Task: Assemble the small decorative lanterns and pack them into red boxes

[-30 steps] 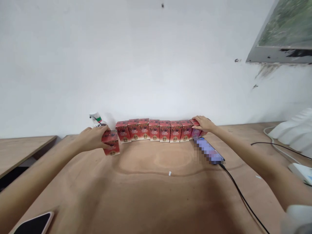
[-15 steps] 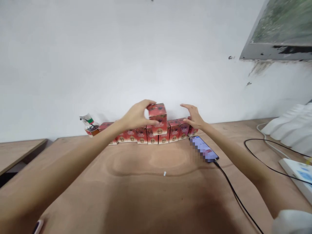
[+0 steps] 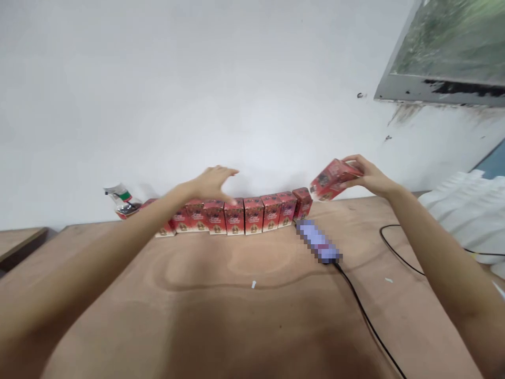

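Observation:
My right hand (image 3: 365,176) grips a small red carton (image 3: 333,180), tilted and held in the air to the right of the row. Several matching red cartons (image 3: 253,216) stand side by side along the wall. Over the left part of that row is my left hand (image 3: 213,184), thumb and fingers apart with nothing between them. Its thumb tip is near the top of one carton (image 3: 234,218); whether it touches I cannot tell. My left forearm hides part of the row's left end.
A phone (image 3: 319,242) with a black cable (image 3: 365,313) lies in front of the row's right end. A clear packet with a green label (image 3: 120,196) is at the left end. White stacked material (image 3: 467,210) stands at the right. Small white scraps (image 3: 253,284) lie on the wooden table (image 3: 221,326).
The lifted carton has passed from my left hand to my right hand and moved right, now tilted. My left hand has let go and opened. The view has shifted slightly right.

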